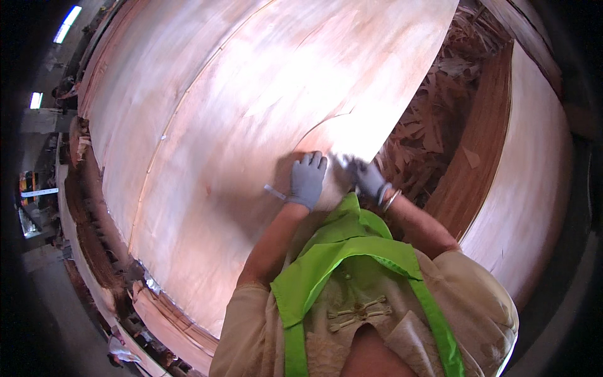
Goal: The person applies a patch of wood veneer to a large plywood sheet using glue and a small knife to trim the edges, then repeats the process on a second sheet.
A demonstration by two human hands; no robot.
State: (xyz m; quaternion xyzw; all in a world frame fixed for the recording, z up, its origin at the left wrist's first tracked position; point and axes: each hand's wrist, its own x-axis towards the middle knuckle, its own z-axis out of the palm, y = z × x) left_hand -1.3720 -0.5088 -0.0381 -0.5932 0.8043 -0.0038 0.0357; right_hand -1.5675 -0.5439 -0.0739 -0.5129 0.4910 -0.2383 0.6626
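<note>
A broad, pale sheet of wood veneer (239, 113) lies in front of me, with a curved crack or raised edge running just beyond my hands. My left hand (308, 180), in a grey glove, rests on it, its fingers stretched forward and lying on the wood. Close to that wrist, a short whitish strip (274, 192) sticks out; I cannot tell whether it is held. My right hand (366, 176), gloved and with a bangle at the wrist, is by the sheet's right edge. Motion blurs its fingers, and a pale smear at their tips hides what they may hold.
Right of the sheet, a gap is filled with torn veneer scraps (421, 132). Beyond it stands a stack of veneer (480, 138) with a brown layered side and pale top. Ragged sheet edges (94, 232) line the left. A long, thin seam (182, 100) crosses the sheet.
</note>
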